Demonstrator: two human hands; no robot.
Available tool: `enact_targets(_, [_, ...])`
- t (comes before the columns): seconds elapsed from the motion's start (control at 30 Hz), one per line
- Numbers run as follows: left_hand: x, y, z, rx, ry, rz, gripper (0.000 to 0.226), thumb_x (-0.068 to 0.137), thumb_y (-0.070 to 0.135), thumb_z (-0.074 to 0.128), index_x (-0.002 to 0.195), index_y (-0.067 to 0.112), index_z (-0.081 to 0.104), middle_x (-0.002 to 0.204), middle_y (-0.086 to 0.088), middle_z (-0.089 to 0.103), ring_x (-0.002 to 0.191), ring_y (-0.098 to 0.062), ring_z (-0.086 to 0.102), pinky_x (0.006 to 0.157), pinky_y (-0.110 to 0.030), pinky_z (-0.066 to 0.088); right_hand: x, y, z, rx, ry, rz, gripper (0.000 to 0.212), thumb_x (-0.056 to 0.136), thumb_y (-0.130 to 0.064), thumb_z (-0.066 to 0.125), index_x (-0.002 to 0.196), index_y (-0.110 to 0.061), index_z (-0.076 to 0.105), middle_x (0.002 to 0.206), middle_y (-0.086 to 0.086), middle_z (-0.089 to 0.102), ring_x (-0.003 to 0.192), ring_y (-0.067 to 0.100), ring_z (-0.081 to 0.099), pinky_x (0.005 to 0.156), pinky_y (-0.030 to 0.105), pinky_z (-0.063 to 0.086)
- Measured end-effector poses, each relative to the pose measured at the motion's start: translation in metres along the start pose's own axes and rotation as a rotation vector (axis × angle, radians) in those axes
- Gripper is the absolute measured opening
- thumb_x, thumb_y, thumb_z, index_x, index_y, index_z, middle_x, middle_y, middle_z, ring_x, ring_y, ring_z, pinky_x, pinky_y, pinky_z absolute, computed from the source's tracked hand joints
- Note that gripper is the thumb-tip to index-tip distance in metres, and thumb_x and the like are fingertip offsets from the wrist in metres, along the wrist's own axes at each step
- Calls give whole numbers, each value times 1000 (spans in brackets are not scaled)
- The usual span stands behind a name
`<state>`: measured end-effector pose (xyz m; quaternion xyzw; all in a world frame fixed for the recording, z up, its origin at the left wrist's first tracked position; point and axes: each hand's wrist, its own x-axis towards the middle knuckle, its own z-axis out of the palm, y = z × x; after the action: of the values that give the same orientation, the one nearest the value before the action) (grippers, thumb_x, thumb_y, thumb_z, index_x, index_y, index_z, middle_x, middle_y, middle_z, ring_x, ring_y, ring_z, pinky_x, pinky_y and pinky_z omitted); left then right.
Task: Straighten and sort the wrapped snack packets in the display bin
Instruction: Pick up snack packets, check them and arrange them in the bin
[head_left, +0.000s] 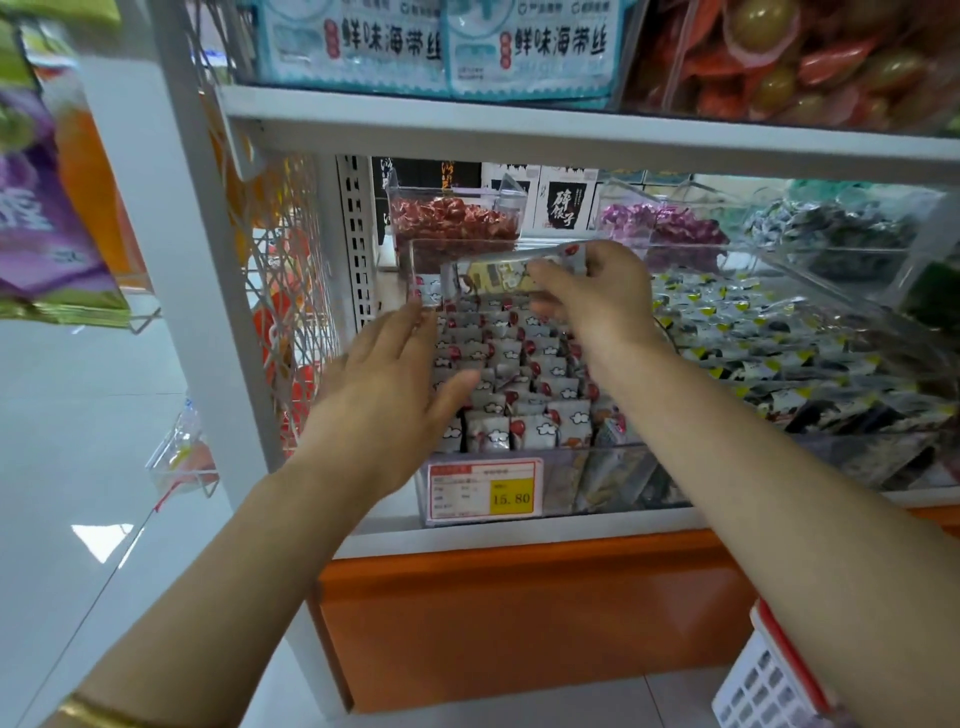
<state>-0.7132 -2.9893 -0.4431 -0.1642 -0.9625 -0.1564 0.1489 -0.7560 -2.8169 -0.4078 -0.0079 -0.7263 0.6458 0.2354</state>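
Here the right hand pinches one flat, crinkly foil packet, silver with a yellow panel, just above the far end of the clear, hard plastic display bin. The left hand lies flat at the bin's left edge, fingers straight, gripping nothing. Inside, small rectangular silver-white packets with red dots stand upright in tight rows, too many to count. One price label fronts the bin

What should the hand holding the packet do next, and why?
Probably the right hand should turn its packet upright and tuck it into a row at the back of the clear bin. It holds that packet sideways above the rows of packets, which stand upright, and the left hand lies open against their left side.
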Motion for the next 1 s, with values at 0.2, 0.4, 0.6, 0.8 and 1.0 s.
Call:
enact_targets(0.2, [3,-7,7,-83,-31,20,79,86,61,23,149,20,-1,158,4,-4,144,-15,4,114,-36,14,50,7,43,-326,-13,-162,20,82,-12,69,96,-5,56,94,1,57,92,18,60,81,29,53])
enact_targets(0.4, [2,-9,10,-147,-20,41,78,89,58,30,150,19,-2,158,4,-7,144,-14,3,112,-29,10,68,19,61,-734,-330,-286,23,79,-19,73,95,-11,60,96,-3,57,89,12,47,66,19,33])
enact_targets(0.6, [2,-9,12,-171,-18,42,78,90,58,29,149,20,-3,157,6,-9,143,-11,1,112,-29,11,82,19,72,-827,-341,-332,37,79,-22,73,111,-7,60,113,7,61,98,16,51,76,22,35])
enact_targets(0.8, [2,-10,11,-197,-13,71,77,90,57,29,149,22,-6,157,9,-11,142,-9,0,106,-22,7,72,32,84,-1044,-733,-347,22,90,-17,57,109,-8,65,111,8,65,103,23,60,90,34,46])
enact_targets(1.0, [2,-11,12,-231,-18,81,77,90,55,28,149,19,-6,157,9,-13,142,-5,-5,103,-19,2,101,29,86,-915,-411,-344,18,91,-8,52,101,-15,64,109,4,64,99,16,58,89,28,45])
